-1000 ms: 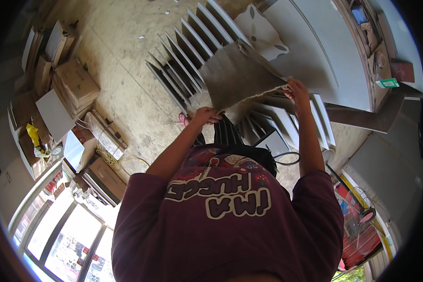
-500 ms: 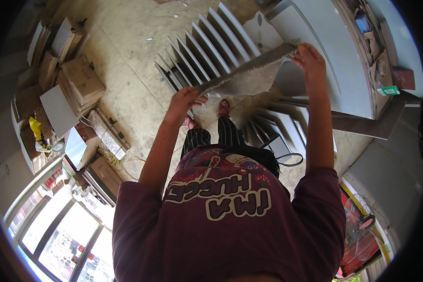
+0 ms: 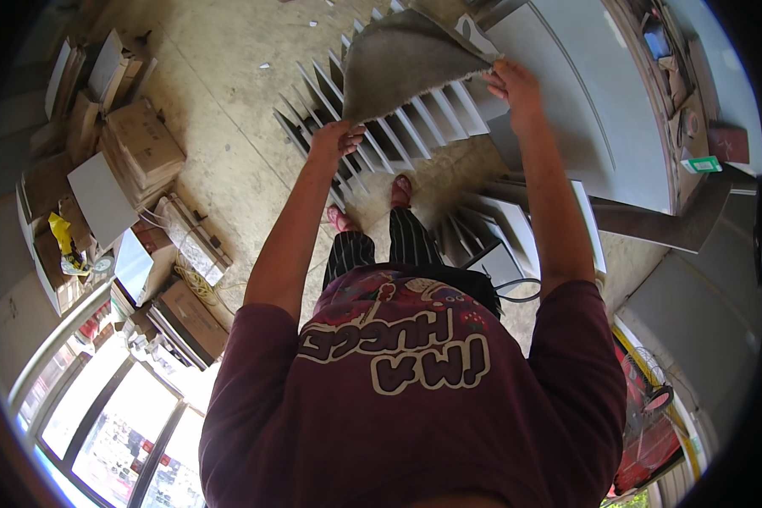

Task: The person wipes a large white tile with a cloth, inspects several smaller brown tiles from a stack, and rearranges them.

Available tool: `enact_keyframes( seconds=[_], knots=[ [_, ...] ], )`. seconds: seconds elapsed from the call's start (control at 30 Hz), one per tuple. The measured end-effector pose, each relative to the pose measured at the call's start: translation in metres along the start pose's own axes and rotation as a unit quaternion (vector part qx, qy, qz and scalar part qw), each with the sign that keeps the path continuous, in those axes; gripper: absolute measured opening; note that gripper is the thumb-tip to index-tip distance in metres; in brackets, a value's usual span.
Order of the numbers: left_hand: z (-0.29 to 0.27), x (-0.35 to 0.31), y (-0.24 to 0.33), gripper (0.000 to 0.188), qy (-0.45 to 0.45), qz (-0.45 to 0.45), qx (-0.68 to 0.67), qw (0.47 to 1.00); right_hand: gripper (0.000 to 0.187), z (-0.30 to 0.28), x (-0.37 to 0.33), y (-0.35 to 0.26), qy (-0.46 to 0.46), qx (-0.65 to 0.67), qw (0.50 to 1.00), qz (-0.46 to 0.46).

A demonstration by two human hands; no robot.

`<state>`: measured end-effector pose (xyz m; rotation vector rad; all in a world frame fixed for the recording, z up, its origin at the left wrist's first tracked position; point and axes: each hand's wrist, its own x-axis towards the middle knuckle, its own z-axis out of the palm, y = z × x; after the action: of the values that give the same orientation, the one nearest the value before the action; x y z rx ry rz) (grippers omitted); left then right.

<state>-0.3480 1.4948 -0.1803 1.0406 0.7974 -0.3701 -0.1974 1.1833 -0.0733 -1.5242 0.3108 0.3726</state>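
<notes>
A dusty concrete floor [image 3: 229, 161] is carrying everything: a row of grey tiles [image 3: 398, 135] is standing on edge in a rack, cardboard boxes [image 3: 140, 144] are lying stacked at the left, and more tiles [image 3: 499, 233] are leaning nearby.

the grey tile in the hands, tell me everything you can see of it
The grey tile is a flat, square-looking slab with a rough, speckled, matt face that looks like unglazed backing. It is held up in the air, tilted, above a row of pale tiles standing on edge on the floor. The left hand holds its lower corner, the right hand its right edge. No cracks show.
</notes>
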Motion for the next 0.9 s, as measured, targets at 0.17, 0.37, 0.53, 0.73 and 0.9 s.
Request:
enact_keyframes(
  seconds=[0.17, 0.37, 0.53, 0.73, 0.9],
  knots=[
    [0.005, -0.007, -0.073, 0.025, -0.019, -0.105, 0.142, 0.984, 0.032, -0.053, -0.039, 0.069, 0.014, -0.085, 0.991, 0.098],
    [-0.004, -0.079, -0.134, 0.022, -0.125, -0.186, 0.129, 0.966, 0.023, -0.092, -0.123, 0.059, 0.041, -0.07, 0.986, 0.145],
    [-0.018, -0.122, -0.109, 0.022, -0.147, -0.155, 0.074, 0.974, 0.014, -0.068, -0.15, 0.019, 0.0, -0.032, 0.996, 0.086],
    [-0.047, -0.14, -0.043, 0.018, -0.072, -0.052, -0.016, 0.996, 0.019, -0.01, -0.116, -0.012, -0.052, -0.013, 0.998, 0.024],
    [-0.076, -0.134, 0.017, 0.015, -0.001, 0.084, -0.047, 0.995, 0.021, 0.053, -0.08, -0.028, -0.119, -0.006, 0.993, -0.022]
  ],
)
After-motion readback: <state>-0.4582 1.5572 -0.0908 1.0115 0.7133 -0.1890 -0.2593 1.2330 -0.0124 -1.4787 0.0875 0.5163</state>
